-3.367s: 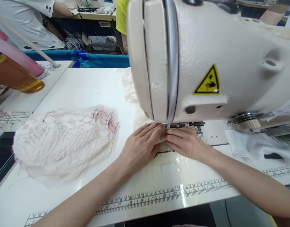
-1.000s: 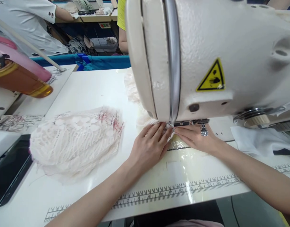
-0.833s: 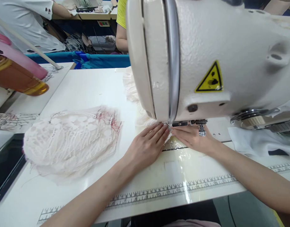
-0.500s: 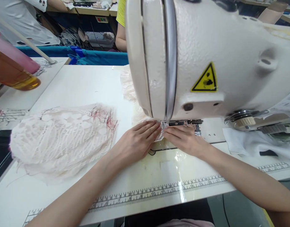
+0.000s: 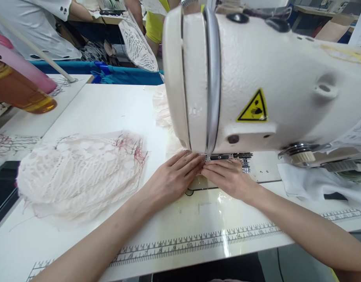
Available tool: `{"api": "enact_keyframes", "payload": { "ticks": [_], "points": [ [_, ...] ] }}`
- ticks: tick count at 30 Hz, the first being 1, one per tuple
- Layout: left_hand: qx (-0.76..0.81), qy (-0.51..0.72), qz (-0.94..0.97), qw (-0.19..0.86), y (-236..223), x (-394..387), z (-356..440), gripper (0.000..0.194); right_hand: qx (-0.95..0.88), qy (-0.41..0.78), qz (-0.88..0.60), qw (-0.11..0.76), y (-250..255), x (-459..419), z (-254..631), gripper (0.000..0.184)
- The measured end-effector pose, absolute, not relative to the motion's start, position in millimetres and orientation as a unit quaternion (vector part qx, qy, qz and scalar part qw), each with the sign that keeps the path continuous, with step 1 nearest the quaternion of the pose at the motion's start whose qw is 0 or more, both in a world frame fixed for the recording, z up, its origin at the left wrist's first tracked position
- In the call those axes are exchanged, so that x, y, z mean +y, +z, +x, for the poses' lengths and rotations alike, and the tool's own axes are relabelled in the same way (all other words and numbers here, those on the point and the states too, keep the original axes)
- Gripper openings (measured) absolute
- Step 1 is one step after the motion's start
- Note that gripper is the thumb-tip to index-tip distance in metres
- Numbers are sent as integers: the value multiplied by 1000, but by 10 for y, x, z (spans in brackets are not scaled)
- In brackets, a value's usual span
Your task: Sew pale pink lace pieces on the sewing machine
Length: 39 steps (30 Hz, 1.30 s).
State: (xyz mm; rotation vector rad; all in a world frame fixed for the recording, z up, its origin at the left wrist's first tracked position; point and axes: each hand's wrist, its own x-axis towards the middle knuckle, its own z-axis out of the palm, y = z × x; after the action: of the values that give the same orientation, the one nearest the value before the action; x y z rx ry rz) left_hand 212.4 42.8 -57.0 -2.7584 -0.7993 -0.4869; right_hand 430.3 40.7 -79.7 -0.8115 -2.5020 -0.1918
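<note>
Pale lace fabric (image 5: 173, 145) lies under the head of a white sewing machine (image 5: 195, 86) and spreads out behind it. My left hand (image 5: 177, 174) rests on this fabric, fingers stretched out flat, just left of the needle area. Close against it, my right hand (image 5: 229, 176) has its fingers pressed together at the fabric's near edge, by the dark metal presser foot (image 5: 220, 157). Both sets of fingertips meet there and hide most of the lace. A gathered lace piece (image 5: 80, 176) with loose red threads lies on the table to the left.
A printed ruler (image 5: 189, 246) runs along the table's front edge. White cloth (image 5: 303, 182) lies at right beside the machine. An amber bottle (image 5: 21, 88) and a pink bottle (image 5: 27, 66) stand at far left. Co-workers sit beyond the blue cloth (image 5: 133, 75).
My fingertips have come closer together at the presser foot, covering lace that showed between them before. My view has tilted slightly up. Behind, a co-worker's patterned white lace piece has come into view.
</note>
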Motion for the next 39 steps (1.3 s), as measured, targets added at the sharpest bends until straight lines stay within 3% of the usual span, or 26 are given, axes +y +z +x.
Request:
{"api": "enact_keyframes", "payload": {
  "ticks": [19,28,39],
  "points": [
    [-316,-178,-924,123,-588,371,2233,35,-920,-18,-333,206,-686,442,4338,30],
    [-327,-187,-917,132,-591,348,2296,33,-891,-83,-394,207,-709,434,4397,26],
    [-350,-184,-913,101,-622,345,2299,34,-853,60,-446,264,-662,490,4361,26]
  ]
}}
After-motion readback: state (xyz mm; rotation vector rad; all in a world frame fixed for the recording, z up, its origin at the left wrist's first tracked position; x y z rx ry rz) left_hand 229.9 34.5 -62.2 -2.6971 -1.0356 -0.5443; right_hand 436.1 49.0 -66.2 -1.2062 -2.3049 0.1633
